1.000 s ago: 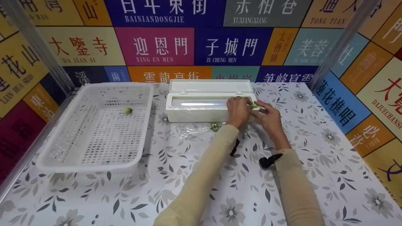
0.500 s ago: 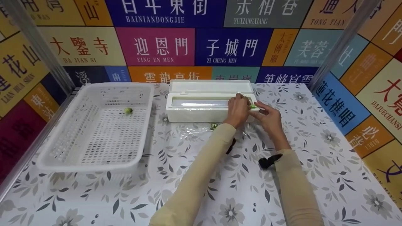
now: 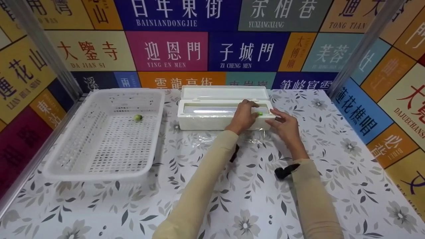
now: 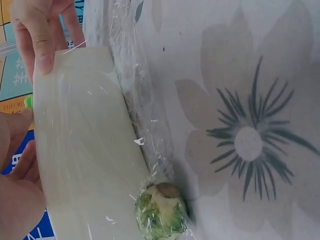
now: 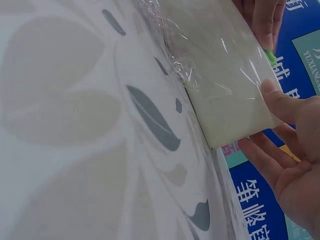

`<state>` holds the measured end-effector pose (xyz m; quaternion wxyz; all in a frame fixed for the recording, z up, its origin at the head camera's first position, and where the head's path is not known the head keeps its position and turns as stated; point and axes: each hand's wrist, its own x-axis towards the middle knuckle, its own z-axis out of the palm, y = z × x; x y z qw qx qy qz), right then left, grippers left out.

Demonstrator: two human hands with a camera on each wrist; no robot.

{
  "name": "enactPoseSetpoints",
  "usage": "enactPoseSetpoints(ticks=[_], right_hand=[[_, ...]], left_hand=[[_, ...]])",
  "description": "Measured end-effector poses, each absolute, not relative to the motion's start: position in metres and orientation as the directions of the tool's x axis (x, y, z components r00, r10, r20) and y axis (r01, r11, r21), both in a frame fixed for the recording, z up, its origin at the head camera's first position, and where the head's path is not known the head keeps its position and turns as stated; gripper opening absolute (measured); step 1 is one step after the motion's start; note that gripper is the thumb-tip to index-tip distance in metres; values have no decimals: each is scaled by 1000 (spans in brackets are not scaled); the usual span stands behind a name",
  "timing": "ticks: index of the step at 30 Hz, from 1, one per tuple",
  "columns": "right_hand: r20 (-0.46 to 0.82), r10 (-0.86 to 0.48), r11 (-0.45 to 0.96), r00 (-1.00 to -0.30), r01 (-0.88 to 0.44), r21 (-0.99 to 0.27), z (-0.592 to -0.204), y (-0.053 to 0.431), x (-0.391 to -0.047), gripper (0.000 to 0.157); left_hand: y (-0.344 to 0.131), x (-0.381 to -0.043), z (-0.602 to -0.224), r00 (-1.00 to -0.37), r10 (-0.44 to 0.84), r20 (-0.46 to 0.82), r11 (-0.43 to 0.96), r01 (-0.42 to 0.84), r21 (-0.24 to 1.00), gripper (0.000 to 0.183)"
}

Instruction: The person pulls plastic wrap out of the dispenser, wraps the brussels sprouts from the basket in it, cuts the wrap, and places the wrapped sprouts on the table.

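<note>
A white cling film dispenser (image 3: 215, 123) has its lid raised and a roll of film inside. My left hand (image 3: 244, 116) pinches a small green slide cutter (image 3: 260, 114) on its front edge. My right hand (image 3: 286, 127) grips the dispenser's right end, thumb on the front and fingers at the end face. Clear cling film (image 4: 131, 75) hangs down the front and lies crumpled on the table. In the left wrist view a Brussels sprout (image 4: 161, 212) rests under the film against the dispenser; my left forearm hides it in the head view.
Left of the dispenser stands a white perforated basket (image 3: 49, 171) holding one more Brussels sprout (image 3: 138, 118). A floral cloth (image 3: 245, 196) covers the table, and sign-patterned panels (image 3: 176, 51) rise behind and at both sides.
My left hand has slid left along the dispenser's front edge with the green cutter. The right hand keeps its place at the end. The wrapped sprout has become hidden in the head view.
</note>
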<state>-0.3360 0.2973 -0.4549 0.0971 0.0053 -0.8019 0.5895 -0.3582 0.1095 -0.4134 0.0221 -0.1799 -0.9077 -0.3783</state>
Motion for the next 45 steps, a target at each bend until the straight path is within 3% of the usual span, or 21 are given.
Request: enactPoseSetpoints(ticks=[7,15,22,37,45], right_hand=[[200,116,323,-973,-153,-934,-457,296,-337,53],[160,128,322,-979,-111,-940,-455,297,-337,53],[144,132,304,-981,-98,-948,-455,296,-337,53],[218,139,352,-966,-157,-923,-461,291,-338,50],[192,147,361,-970,-128,-924,-456,294,-338,50]], left_hand=[[110,-360,-413,-919,346,188,665,381,643,27],[112,-361,-413,-932,318,175,676,352,647,20],[99,-361,-409,-922,336,195,727,385,568,20],[76,-353,-405,-932,313,181,789,361,497,24],[55,-356,-404,-933,315,174,765,358,536,23]])
